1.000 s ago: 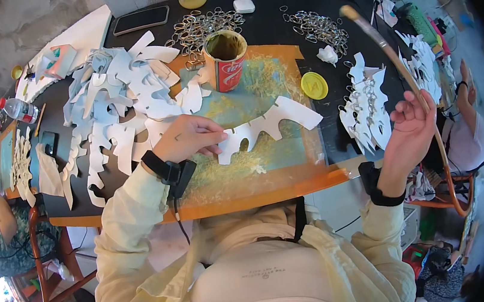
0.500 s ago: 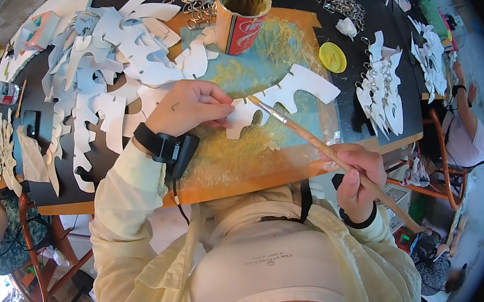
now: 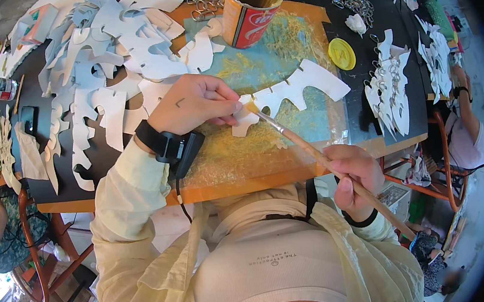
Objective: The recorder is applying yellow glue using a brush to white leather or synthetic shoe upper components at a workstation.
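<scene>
The left hand (image 3: 203, 101) pinches a white cut-out piece (image 3: 280, 93) at its left end, between thumb and finger. This piece is over the blue-green sheet (image 3: 300, 35) on the table (image 3: 108, 170); I cannot tell if it lies flat there. The right hand (image 3: 357, 176) is closed around the wooden handle of a paintbrush (image 3: 308, 146), and the brush tip is at the piece, just beside the left fingertips. Yellow smears cover the sheet. Behind the piece stands an open red can (image 3: 250, 23), and a yellow lid (image 3: 342, 54) lies to the right. A pile of white pieces (image 3: 139, 49) is on the left.
</scene>
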The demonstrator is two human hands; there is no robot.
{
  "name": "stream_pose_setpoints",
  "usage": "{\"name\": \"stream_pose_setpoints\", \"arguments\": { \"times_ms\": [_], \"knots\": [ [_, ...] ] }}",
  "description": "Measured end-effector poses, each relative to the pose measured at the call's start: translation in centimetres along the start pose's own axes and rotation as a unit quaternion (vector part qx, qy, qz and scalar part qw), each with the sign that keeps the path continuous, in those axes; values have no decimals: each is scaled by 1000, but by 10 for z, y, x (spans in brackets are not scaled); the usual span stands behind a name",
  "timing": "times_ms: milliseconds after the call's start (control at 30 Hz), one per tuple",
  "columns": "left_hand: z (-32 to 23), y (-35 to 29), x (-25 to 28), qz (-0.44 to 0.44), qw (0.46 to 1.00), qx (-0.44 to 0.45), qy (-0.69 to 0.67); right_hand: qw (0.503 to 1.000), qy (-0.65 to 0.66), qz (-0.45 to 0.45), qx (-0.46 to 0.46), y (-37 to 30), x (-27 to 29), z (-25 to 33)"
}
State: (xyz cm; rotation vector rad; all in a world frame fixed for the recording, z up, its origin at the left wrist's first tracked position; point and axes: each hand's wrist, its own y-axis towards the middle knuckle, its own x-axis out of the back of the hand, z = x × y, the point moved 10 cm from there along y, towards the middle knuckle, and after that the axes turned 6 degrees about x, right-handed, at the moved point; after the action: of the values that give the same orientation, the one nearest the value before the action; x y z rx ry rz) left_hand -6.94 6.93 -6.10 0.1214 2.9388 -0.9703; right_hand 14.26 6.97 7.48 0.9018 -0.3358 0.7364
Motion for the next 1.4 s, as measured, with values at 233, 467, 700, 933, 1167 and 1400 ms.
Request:
{"name": "stream_pose_setpoints", "arguments": {
  "times_ms": [233, 467, 700, 933, 1167, 1400],
  "knots": [
    [-1, 0, -1, 3, 1000, -1, -11, 999, 10, -48, 16, 6, 5, -3],
    [0, 0, 0, -1, 1000, -2, -4, 998, 52, -18, 21, 8, 3, -1],
    [-1, 1, 1, 3, 999, -19, -31, 999, 18, -3, 27, 17, -3, -3],
    [1, 4, 1, 13, 999, -24, -17, 996, 69, -59, -14, 11, 12, -10],
    [3, 2, 2, 10, 1000, -16, -8, 998, 57, -10, -13, 15, 4, -11],
    [1, 3, -1, 14, 1000, -13, -1, 994, 45, -82, -49, 14, 13, -15]
  ]
}}
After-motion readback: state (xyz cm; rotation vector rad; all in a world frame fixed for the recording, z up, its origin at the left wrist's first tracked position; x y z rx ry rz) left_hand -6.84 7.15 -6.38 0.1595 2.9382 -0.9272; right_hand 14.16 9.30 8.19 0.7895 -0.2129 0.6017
